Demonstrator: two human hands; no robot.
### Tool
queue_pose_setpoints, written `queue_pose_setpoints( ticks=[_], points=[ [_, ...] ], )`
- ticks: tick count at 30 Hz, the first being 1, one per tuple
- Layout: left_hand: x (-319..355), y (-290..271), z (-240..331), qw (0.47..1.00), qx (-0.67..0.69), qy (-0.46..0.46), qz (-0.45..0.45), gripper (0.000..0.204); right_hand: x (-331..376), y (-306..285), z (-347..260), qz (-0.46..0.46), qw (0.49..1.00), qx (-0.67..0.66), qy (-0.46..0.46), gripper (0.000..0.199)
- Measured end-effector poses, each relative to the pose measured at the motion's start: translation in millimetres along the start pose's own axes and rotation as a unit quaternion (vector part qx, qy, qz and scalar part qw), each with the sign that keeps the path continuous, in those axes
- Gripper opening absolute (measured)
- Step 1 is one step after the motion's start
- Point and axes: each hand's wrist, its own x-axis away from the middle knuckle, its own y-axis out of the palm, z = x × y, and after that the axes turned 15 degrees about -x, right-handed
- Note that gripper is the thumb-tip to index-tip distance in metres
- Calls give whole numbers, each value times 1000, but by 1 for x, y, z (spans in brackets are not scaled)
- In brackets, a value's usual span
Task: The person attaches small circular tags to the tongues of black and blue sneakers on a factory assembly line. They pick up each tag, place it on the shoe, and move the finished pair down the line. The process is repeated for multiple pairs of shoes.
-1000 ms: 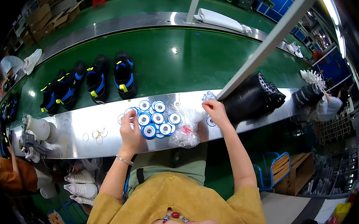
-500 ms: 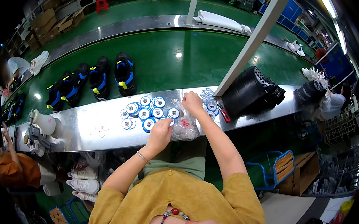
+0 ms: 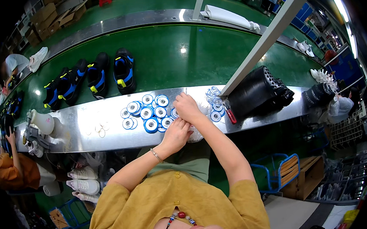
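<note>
My right hand [image 3: 186, 108] is closed, fingers curled, over the upper part of a clear plastic bag [image 3: 196, 135]. Just below it, my left hand [image 3: 177, 135] is closed too, its fingertips close against the right hand. What the fingers pinch is hidden. The bag lies on the metal bench [image 3: 105, 138] and is partly covered by both hands. To their left is a loose pile of round blue-and-white discs [image 3: 147, 113] with dark centres. Clear blue-edged rings [image 3: 214, 106] lie to the right of my right hand.
Red-handled cutters [image 3: 230, 113] and a black cylindrical bundle [image 3: 258, 94] lie on the right. Black-and-blue shoes [image 3: 124, 72] line the green belt [image 3: 163, 65] beyond. A pale container [image 3: 44, 123] stands left, near thin loops [image 3: 101, 130]. A slanted post [image 3: 267, 38] rises from the bench.
My hands have come together over the plastic bag: the right moved left, and the left moved right and slightly down. The whole view has shifted a little.
</note>
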Motion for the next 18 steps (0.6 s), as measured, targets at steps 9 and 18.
queue_pose_setpoints(
  ticks=[9, 18],
  points=[
    [7, -7, 2, 997, -57, 53, -12, 53, -6, -1, 18, 33, 987, -122, 99, 13],
    [-10, 24, 6, 997, -73, 20, -11, 50, 10, -58, 16, 356, 600, -681, 225, 18]
  ],
)
